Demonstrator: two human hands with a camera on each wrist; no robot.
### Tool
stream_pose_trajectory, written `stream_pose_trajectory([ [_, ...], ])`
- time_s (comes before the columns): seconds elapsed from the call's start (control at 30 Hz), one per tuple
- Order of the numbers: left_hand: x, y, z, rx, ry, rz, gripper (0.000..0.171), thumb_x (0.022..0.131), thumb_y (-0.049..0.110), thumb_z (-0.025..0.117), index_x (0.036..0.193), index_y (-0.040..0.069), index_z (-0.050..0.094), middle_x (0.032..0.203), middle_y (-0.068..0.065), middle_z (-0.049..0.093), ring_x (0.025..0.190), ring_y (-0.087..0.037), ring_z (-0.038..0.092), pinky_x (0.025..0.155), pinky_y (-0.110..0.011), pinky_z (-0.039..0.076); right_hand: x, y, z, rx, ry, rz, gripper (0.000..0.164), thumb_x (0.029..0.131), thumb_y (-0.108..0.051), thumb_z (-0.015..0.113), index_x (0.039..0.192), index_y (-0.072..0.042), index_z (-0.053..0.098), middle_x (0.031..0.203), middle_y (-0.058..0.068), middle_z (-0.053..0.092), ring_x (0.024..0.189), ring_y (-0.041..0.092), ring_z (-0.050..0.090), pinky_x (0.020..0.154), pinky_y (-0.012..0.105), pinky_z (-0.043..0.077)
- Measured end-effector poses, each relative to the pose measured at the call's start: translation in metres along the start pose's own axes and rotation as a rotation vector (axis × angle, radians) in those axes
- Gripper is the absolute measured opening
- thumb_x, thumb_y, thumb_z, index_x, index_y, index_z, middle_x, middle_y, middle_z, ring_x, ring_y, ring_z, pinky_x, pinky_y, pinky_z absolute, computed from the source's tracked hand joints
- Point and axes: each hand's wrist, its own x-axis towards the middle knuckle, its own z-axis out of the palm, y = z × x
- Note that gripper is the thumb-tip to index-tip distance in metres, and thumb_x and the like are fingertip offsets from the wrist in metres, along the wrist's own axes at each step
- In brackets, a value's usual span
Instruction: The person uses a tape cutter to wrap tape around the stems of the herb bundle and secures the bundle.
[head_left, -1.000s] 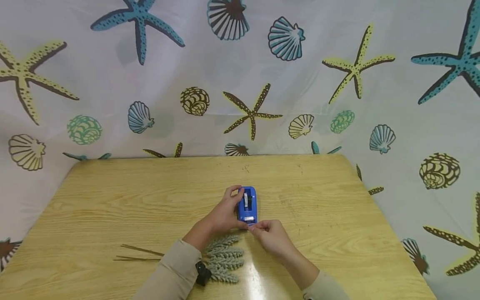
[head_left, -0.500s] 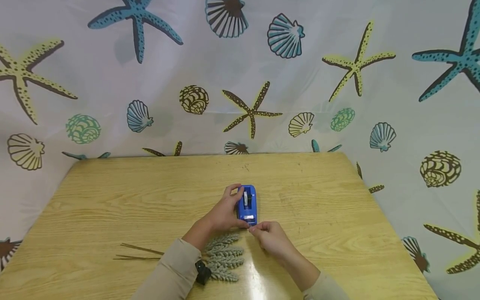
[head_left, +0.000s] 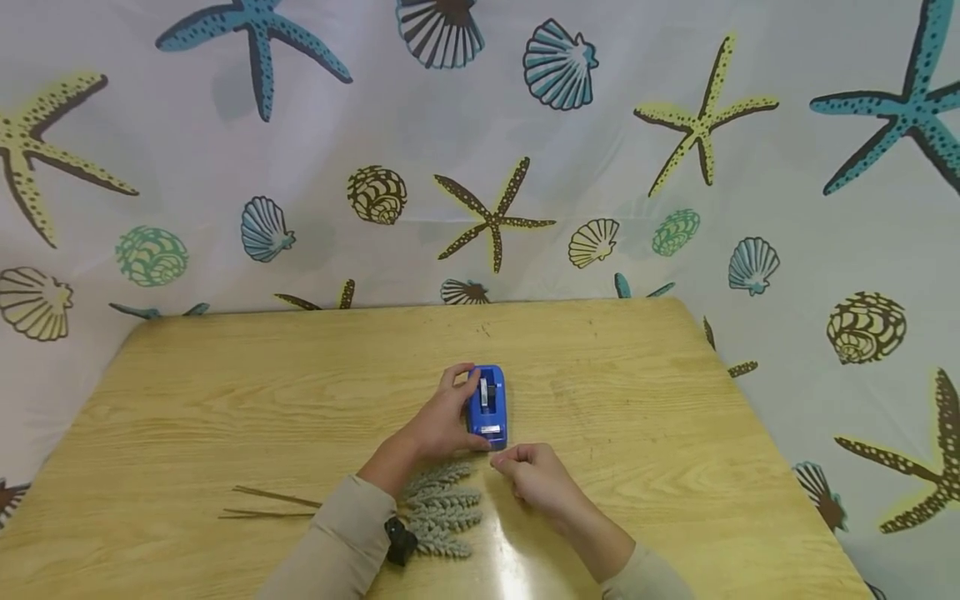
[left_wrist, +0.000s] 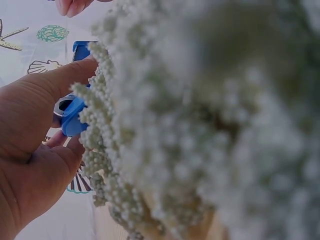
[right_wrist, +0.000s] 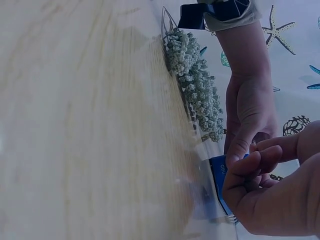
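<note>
Cloth [head_left: 322, 150] of whitish colour, printed with starfish and seashells, hangs around a yellowish wood-grain table [head_left: 300, 375]. On this table stands a blue plastic tape dispenser [head_left: 491, 417]. The left hand [head_left: 441, 422] holds it from the left side, thumb and fingers widely apart. The right hand [head_left: 546, 485] has its fingers curled, thumb against forefinger, just beside the near end; if something is between them, I cannot tell. Grey-green beaded sprigs [head_left: 448, 508] lie nearby.
</note>
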Motion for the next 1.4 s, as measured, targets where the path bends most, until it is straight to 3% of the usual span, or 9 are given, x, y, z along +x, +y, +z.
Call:
stream_pose_trajectory([
  [1.4,0.004,-0.003,0.003,-0.047,-0.013,-0.002,0.112,0.075,0.013,0.089,0.159,0.007,0.016,0.165,-0.013,0.002,0.147,-0.035,0.035,0.117,-0.047,0.035,-0.013,0.007,-0.002,0.026,-0.033,0.033,0.028,0.098,-0.013,0.057,0.109,0.012,0.065,0.051,-0.009,0.040,0.045,0.004,0.033,0.050,0.022,0.032],
])
